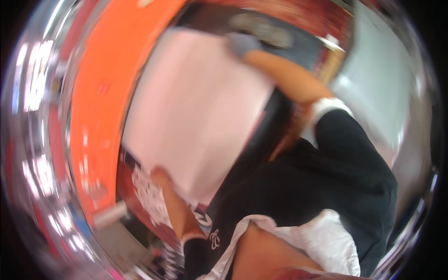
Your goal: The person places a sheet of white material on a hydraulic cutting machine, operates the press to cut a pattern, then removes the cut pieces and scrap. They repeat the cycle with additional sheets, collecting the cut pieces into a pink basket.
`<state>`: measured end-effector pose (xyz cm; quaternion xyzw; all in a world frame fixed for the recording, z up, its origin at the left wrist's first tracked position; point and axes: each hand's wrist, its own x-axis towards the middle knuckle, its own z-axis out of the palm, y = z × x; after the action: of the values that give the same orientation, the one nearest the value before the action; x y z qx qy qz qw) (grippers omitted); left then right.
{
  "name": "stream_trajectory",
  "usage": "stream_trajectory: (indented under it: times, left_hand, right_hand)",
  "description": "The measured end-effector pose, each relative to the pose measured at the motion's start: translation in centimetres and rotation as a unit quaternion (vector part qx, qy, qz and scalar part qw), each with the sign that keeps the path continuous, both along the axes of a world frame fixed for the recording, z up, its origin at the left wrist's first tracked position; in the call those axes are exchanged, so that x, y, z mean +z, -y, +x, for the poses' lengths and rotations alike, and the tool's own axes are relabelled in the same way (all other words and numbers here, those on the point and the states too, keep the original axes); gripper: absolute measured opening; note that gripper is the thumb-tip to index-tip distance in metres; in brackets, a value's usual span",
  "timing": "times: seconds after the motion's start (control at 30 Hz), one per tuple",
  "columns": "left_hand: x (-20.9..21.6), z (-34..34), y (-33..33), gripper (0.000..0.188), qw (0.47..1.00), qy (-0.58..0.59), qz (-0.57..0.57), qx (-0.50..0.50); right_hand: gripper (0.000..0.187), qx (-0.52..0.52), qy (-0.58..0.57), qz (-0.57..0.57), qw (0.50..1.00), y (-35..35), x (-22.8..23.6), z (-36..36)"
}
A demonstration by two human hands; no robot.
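A large pale pink sheet [196, 102] stretches between my two hands, over a dark surface with coloured print. My left hand [161, 176] is at the sheet's near left edge, beside white lettering on a dark red area. At the far right corner of the sheet is my right hand [243, 44], in a grey glove. Motion blur smears the fingers of both hands, so their grip does not show. Close beyond the right hand are blurred round greyish shapes [268, 31] on the dark surface.
A long orange surface [105, 88] runs along the left of the sheet. To the right, past my right forearm, lies a broad pale grey-green surface [378, 79]. A tan strip [332, 63] stands between it and the dark area. Shiny blurred shapes fill the far left.
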<state>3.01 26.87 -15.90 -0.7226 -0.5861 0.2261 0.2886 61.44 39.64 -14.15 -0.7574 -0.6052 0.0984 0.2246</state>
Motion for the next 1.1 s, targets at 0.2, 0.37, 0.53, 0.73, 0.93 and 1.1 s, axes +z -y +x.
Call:
stream_trajectory:
  times: [0.2, 0.37, 0.53, 0.73, 0.93, 1.1]
  left_hand:
    - [0.5, 4.4, 1.0, 0.038, 0.886, 0.345, 0.188, 0.248]
    - [3.7, 6.1, -0.8, 0.035, 0.827, 0.385, 0.18, 0.369]
    - [3.2, 5.3, 2.6, 0.029, 0.851, 0.415, 0.188, 0.261]
    - [0.8, 0.6, 13.1, 0.03, 0.912, 0.349, 0.147, 0.156]
    - [1.3, 0.2, 12.7, 0.024, 0.909, 0.339, 0.193, 0.148]
    - [2.9, 5.2, 13.2, 0.019, 0.833, 0.476, 0.225, 0.169]
  right_hand:
    - [0.033, -0.02, 0.045, 0.011, 0.999, -1.8, -0.3, 0.2]
    - [0.042, 0.019, 0.049, -0.029, 0.998, -3.2, 0.1, -0.9]
    - [0.044, 0.038, 0.022, -0.012, 0.999, -3.1, 0.0, -0.9]
    - [0.047, 0.033, 0.018, -0.017, 0.999, -2.7, 0.2, -1.4]
    - [0.043, 0.071, 0.081, -0.06, 0.992, -3.0, 0.0, -0.8]
    - [0.039, 0.153, -0.107, -0.068, 0.98, 0.2, -0.1, 3.7]
